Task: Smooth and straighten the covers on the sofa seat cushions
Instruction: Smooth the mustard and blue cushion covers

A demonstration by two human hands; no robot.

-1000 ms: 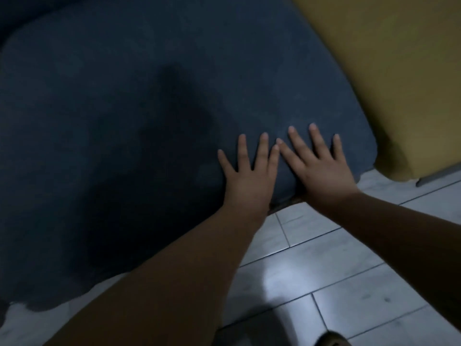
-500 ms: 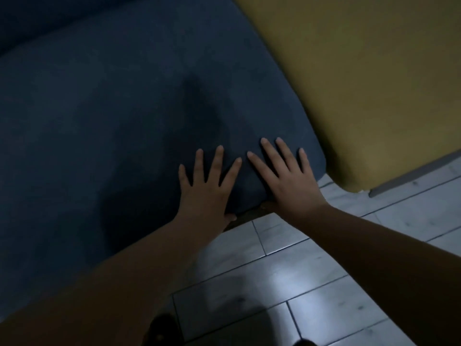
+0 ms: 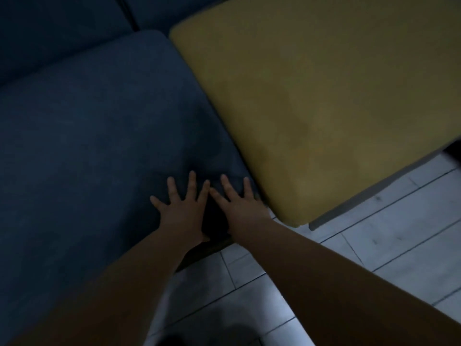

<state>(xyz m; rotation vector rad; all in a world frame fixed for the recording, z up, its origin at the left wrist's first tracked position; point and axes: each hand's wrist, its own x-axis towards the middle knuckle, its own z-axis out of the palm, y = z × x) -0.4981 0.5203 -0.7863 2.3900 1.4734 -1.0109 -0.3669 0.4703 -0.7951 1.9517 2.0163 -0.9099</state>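
Palms down and splayed open, left hand point(image 3: 183, 211) and right hand point(image 3: 240, 208) press side by side, gripping nothing, on the blue cushion cover point(image 3: 87, 146) near its five o'clock corner; yellow cushion point(image 3: 324, 108) adjoins at two o'clock.

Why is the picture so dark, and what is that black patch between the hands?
Head view: dim light makes the blue cushion nearly black; the patch between the left hand and right hand is probably their shadow; the floor tiles show a pale glare.
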